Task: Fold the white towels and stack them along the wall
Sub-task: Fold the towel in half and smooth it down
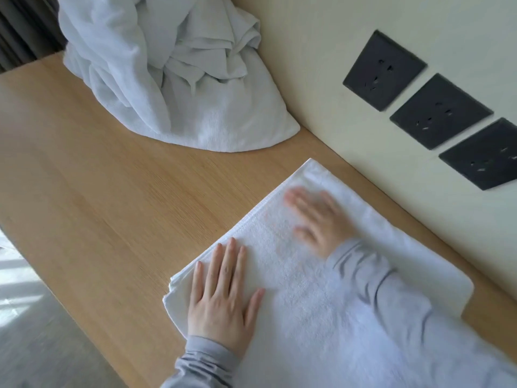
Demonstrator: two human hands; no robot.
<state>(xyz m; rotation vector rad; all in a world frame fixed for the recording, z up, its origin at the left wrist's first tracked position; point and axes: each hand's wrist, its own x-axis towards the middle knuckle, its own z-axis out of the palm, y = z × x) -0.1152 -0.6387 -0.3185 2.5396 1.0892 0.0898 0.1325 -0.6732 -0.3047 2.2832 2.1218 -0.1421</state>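
A folded white towel point(282, 264) lies flat on the wooden table point(92, 175), its far long edge close to the cream wall point(330, 65). My left hand point(221, 295) presses flat on the towel's near left corner, fingers straight and together. My right hand point(316, 219) lies flat on the towel's far half, fingers spread, blurred by motion. Layered edges show at the towel's left side. A heap of crumpled white towels point(167, 71) sits at the far end of the table, leaning on the wall.
Three black wall sockets point(439, 112) sit in a row on the wall to the right. The table's left edge drops to a grey floor point(33, 331). Bare wood stretches between the heap and the folded towel. A dark curtain point(25, 26) hangs at the far left.
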